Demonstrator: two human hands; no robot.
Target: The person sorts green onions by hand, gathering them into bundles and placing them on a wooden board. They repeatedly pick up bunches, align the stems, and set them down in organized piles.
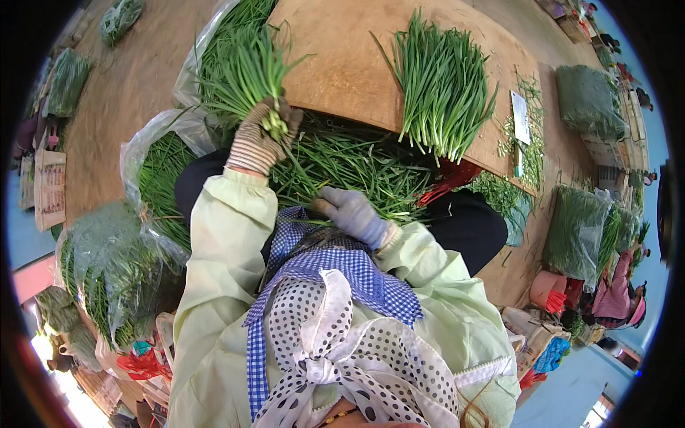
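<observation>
My left hand, in a striped knit glove, is closed around a small bunch of garlic chives. Their pale cut ends point towards me and the green leaves fan away. My right hand, in a grey-blue glove, pinches some thin green leaves that stretch up towards the bunch's pale ends. Beneath both hands, loose chive leaves cover my lap. A neat pile of chives lies on the wooden board, its white ends hanging over the near edge.
Open plastic bags of chives stand at my left, with another full bag behind. Red ties hang below the board. A white card lies among trimmings at right. Bagged chives and a person are farther right.
</observation>
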